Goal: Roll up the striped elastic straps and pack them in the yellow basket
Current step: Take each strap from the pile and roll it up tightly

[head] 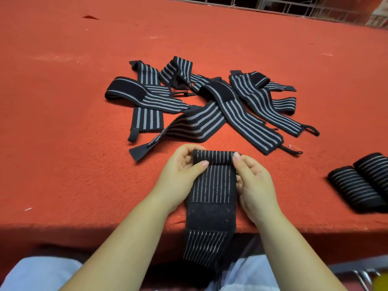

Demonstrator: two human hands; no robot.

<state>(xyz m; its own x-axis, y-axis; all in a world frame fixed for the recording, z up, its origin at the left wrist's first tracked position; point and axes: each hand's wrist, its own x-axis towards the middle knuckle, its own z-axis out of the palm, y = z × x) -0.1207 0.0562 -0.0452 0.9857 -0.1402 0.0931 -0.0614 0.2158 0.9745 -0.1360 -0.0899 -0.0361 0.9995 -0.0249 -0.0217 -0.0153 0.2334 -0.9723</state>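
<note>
Your left hand [181, 173] and right hand [253, 181] pinching the half-rolled strap [212, 185] at the desk's [63, 101] near edge, loose straps [205, 101] mid-desk, two rolled straps [365, 183] by the right edge.

A red felt-like surface [63, 101] spreads ahead of the hands and to both sides, flecked with bits of white lint and a small dark tear far ahead to the left. Beyond its far edge runs a metal grille [273, 5]. Below the hands, pale blue trousers [37, 274] cover the lap. Metal bars [361, 276] show low right.
</note>
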